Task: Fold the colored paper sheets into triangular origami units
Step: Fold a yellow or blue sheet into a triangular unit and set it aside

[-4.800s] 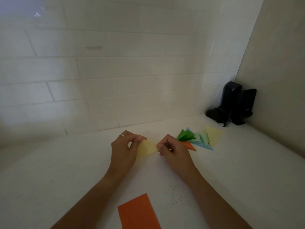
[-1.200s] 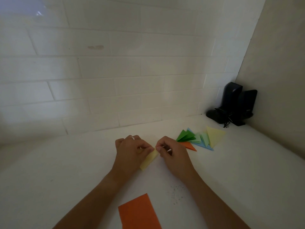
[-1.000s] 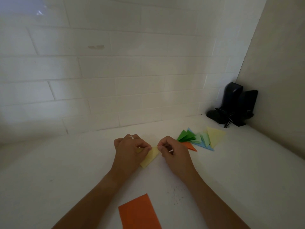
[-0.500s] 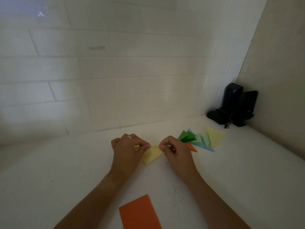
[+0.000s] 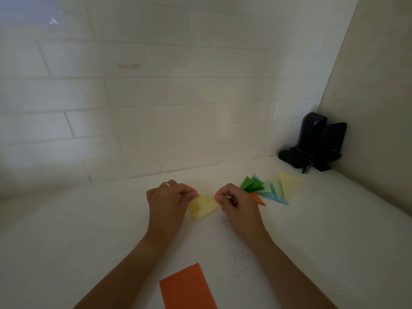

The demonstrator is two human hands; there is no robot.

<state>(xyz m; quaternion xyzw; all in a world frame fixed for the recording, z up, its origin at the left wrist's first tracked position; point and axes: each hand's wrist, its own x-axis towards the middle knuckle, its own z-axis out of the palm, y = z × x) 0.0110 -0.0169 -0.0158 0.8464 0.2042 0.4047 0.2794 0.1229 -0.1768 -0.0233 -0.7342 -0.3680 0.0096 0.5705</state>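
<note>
A partly folded yellow paper point(image 5: 204, 206) lies on the white counter point(image 5: 89, 230) between my hands. My left hand point(image 5: 168, 204), with a ring on one finger, pinches its left end with curled fingers. My right hand point(image 5: 236, 206) pinches its right end between thumb and forefinger. A flat orange sheet point(image 5: 187, 288) lies near the front edge, between my forearms. Folded triangular units point(image 5: 267, 188) in green, pale green, blue, orange and yellow lie in a fanned pile just right of my right hand.
Two black speakers point(image 5: 316, 143) with a tangled cable stand in the back right corner. A white tiled wall point(image 5: 156, 97) runs along the back and a beige wall closes the right side. Small dark specks point(image 5: 238, 262) dot the counter near my right forearm.
The yellow paper has gone from a narrow slanted strip to a wider, flatter shape held level. Both hands shifted slightly apart, still pinching its ends.
</note>
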